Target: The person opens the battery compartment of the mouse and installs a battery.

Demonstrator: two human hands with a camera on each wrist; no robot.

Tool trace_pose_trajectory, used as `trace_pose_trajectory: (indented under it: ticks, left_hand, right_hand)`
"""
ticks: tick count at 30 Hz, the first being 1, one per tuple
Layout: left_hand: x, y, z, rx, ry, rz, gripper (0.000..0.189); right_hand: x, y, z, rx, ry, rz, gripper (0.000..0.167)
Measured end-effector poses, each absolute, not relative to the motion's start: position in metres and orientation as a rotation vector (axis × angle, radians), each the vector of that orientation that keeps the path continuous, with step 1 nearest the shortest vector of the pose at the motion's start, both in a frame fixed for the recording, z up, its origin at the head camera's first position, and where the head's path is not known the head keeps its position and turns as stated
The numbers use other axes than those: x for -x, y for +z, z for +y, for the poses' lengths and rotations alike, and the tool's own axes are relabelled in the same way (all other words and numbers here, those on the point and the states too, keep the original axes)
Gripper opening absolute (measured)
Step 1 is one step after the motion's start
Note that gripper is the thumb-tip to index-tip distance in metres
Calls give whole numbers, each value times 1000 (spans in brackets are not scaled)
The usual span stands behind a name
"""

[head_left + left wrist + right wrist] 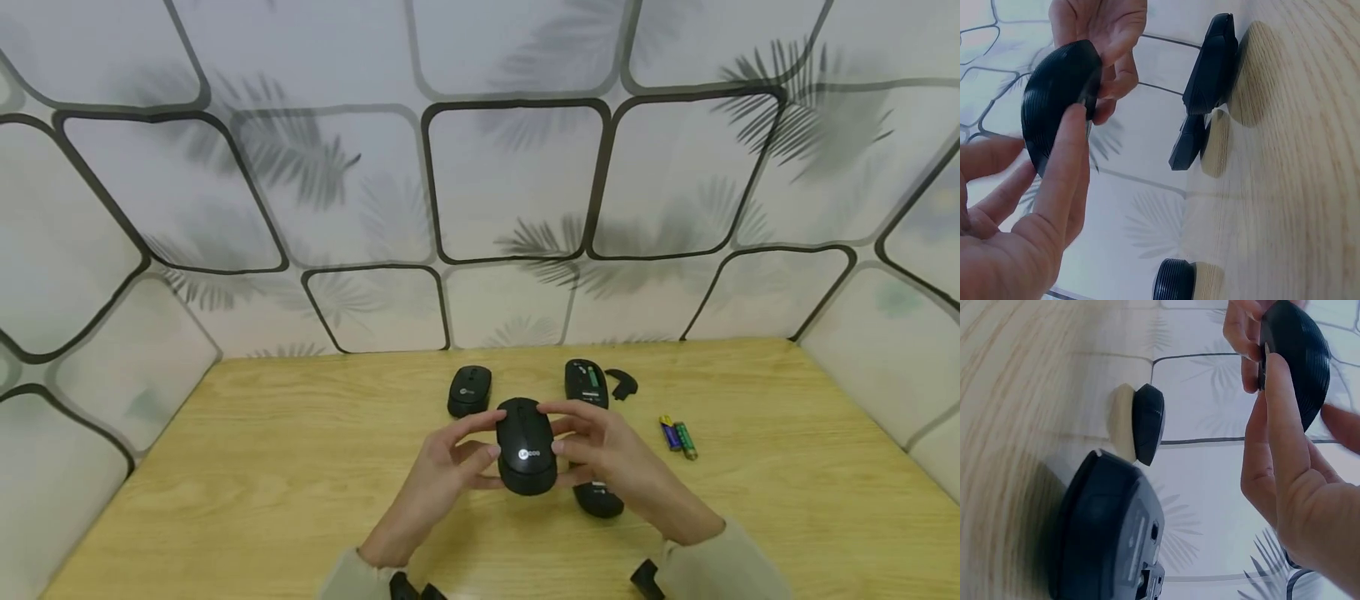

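1. A black mouse [527, 450] is held between both hands, raised clear of the worktop [285, 450], with its lettered top turned up towards the head camera.
2. It is grasped along one side by the fingers of the left hand [452, 460] and along the other by those of the right hand [611, 452]; nothing else is gripped.
3. The step in hand is judged to be the handling or checking of this mouse, perhaps ahead of battery work; whether a battery is inside cannot be told.
4. Beyond the right hand, an overturned mouse [576, 386] lies with its compartment uncovered and a green battery apparently seated; a curved black piece [624, 385], probably a cover, lies just beside it.
5. A nearer overturned mouse [598, 502] is partly hidden by the right hand; an upright mouse [469, 390] stands beyond the left.
6. To the right, a blue-and-yellow battery [670, 434] and a loose green battery [686, 441] lie side by side.
7. Should the held mouse's compartment be needed, its underside would have to be turned upward, the shell being steadied by one hand while the cover is eased off by the other.
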State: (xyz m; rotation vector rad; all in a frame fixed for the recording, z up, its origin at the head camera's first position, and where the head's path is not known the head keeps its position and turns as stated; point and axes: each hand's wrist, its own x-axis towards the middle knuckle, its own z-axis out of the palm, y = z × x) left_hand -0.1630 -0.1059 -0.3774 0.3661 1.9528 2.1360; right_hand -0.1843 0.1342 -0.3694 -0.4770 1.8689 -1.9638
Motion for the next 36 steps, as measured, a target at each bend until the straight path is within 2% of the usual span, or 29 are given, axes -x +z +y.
trace_pose_trajectory:
  ticks: [4, 14, 19, 24, 29, 31, 36]
  left_hand:
    - [164, -376, -105, -415, 2134, 1980, 43]
    - [163, -375, -101, -422, 2073, 2176, 50]
    - [163, -374, -99, -470, 2022, 2283, 49]
    - [162, -374, -98, -496, 1971, 2367, 43]
    - [161, -375, -98, -485, 1941, 2382, 28]
    - [160, -375, -98, -481, 1977, 2295, 30]
    - [158, -373, -98, -504, 2034, 2123, 55]
  right_hand:
    - [185, -368, 136, 482, -1952, 1893, 55]
    - [182, -363, 136, 575, -1913, 1959, 65]
    - [182, -361, 135, 578, -1894, 2007, 64]
    - [180, -359, 134, 579, -1867, 1987, 56]
    - [180, -358, 132, 598, -1775, 2085, 28]
    - [180, -358, 131, 608, -1735, 2139, 23]
    - [178, -360, 128, 613, -1775, 2072, 27]
